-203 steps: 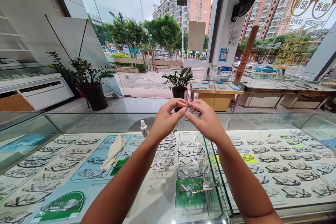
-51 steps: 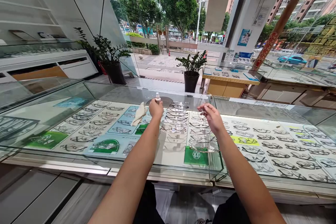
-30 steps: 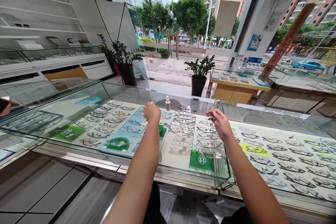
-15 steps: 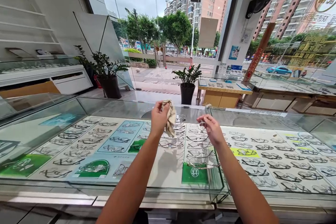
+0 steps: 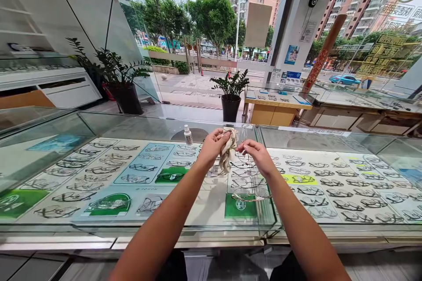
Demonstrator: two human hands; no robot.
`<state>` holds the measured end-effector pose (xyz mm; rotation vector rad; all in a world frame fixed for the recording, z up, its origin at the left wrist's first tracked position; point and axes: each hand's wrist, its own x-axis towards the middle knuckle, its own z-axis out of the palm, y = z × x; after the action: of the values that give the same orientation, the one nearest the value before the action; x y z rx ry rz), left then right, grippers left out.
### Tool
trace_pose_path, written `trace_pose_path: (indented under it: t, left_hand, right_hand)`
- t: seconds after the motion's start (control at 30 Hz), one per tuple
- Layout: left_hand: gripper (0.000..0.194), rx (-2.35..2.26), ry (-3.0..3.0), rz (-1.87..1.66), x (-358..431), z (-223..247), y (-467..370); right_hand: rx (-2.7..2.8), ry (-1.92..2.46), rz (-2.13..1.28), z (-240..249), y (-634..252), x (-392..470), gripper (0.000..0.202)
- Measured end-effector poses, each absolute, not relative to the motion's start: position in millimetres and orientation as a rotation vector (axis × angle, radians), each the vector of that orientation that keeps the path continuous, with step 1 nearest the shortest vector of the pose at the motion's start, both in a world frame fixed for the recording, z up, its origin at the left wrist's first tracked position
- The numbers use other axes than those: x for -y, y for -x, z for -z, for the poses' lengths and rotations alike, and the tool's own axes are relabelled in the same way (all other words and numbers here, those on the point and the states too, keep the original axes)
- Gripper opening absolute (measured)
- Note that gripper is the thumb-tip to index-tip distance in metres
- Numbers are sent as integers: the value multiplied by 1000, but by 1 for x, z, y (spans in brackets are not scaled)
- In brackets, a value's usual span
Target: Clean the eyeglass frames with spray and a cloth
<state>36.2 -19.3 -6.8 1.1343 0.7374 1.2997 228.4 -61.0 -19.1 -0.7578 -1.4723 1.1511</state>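
My left hand (image 5: 214, 147) grips a crumpled beige cloth (image 5: 227, 156) above the glass display counter. Close by on the right, my right hand (image 5: 257, 154) pinches a thin-framed pair of eyeglasses (image 5: 244, 131), which is mostly hidden by the cloth and fingers. Cloth and right fingertips meet or nearly meet. Behind my left hand, a small white bottle (image 5: 187, 135) stands upright on the counter. Another pair of glasses (image 5: 253, 196) rests nearer to me, over a green card (image 5: 240, 211).
Rows of glasses (image 5: 141, 167) fill the display counter (image 5: 204, 232) on both sides. A glass seam (image 5: 263, 184) divides it right of centre. Beyond are potted plants (image 5: 231, 96), a wooden table (image 5: 277, 107) and large windows.
My left hand has moved right with the cloth, bringing it up to my right hand. The white bottle, hidden before, now shows. The view has tilted down slightly.
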Motion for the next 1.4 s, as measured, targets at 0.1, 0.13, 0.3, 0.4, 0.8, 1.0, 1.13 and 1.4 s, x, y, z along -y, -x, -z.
trace_pose_path:
  t: [0.1,0.13,0.3,0.4,0.8,1.0,1.13,1.4]
  left_hand:
    - [55,-705,-1167,-1261,19,9,-36]
    - [55,-698,-1173,-1252,19,9,-36]
    - [52,-603,-1188,-1147,27,3,-36]
    - [50,-528,-1169,-1077,33,-1,-38]
    - [34,-475,-1032,-1009,40,0,-43]
    - [44,-516,-1002,-1098,31,7,-48]
    - [44,-455,-1001,-1096,31,3,-47]
    - [45,-395,-1021,-1065,38,3,-49]
  right_hand:
    - [1506,772,-1162,19,-227,61,28]
    - [1520,774,-1164,19,-227,62,28]
    - [1587,756,-1168,15,-223,65,31]
    - [1576,772,-1156,15,-222,66,31]
    - [1562,754,-1149,18,-221,63,36]
    - [1582,744,-1143,18,-220,64,35]
    - [1547,766,-1164,20,-216,65,34]
    - [1465,761,-1170,18,-214,65,32]
